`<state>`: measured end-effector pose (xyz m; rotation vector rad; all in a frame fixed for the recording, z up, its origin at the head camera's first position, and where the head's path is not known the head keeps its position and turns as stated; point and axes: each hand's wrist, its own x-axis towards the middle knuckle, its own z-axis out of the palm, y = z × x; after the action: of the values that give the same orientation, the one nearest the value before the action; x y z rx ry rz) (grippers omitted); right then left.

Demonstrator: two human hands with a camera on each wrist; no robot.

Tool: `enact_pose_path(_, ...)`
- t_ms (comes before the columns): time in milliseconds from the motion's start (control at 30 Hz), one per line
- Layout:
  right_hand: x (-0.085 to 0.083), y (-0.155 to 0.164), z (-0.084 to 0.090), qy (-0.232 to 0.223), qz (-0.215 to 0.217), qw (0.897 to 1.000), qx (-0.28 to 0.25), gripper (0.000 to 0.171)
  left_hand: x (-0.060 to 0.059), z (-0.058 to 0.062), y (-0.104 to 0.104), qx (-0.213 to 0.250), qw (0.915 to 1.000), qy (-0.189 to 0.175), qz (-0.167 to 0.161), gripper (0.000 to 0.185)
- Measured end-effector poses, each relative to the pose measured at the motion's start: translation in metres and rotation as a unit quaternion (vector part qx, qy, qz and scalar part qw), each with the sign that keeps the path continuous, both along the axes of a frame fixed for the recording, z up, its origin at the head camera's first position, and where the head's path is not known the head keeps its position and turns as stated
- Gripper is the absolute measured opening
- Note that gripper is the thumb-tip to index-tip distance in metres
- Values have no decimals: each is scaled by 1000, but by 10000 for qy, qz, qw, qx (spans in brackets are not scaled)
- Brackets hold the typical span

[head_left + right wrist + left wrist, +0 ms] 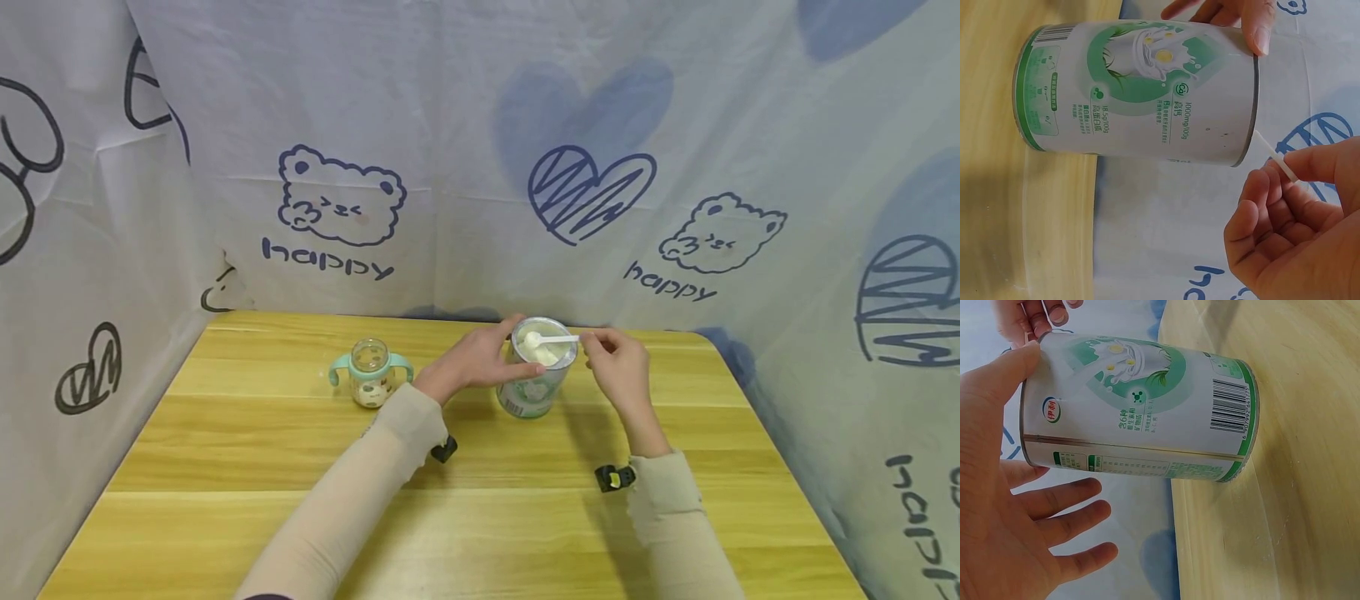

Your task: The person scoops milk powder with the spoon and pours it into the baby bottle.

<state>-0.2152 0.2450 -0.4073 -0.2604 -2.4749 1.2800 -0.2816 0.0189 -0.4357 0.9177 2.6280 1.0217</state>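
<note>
A white and green milk powder can [531,393] stands upright on the table, its top open and pale powder [546,357] showing inside. My left hand [480,357] holds the can near its rim, the thumb on one side and the index finger on the other. In the left wrist view, the other fingers [1072,525] are spread and straight. My right hand [618,367] pinches the handle of a white scoop [561,339] between thumb and fingertips. The scoop's bowl, heaped with powder, is over the can's mouth. From the right wrist view, only the scoop's handle [1279,161] is visible.
A clear baby bottle [371,388] with mint-green handles and no lid stands left of the can, close to my left wrist. The wooden table [510,517] ends at a printed cloth [465,167] hanging behind it. Black wrist straps are on both arms.
</note>
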Motion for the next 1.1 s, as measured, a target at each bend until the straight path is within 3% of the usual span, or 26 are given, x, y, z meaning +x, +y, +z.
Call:
enact_pose_path(333,-1,-2,0,-54,-44,10000,-29,28,0,6,-8,-335,9993,175,30,106)
enact_pose_path(500,-1,-2,5,-19,-118,9998,-130,29,-4,17,-22,-593,9974,387,129,107)
enact_pose_path(733,-2,-5,13,51,-167,9996,-231,27,-6,29,-46,-534,9972,471,247,100)
enact_pose_path(1100,-8,-18,22,134,95,9987,-474,30,-4,28,-81,-443,9969,509,400,89)
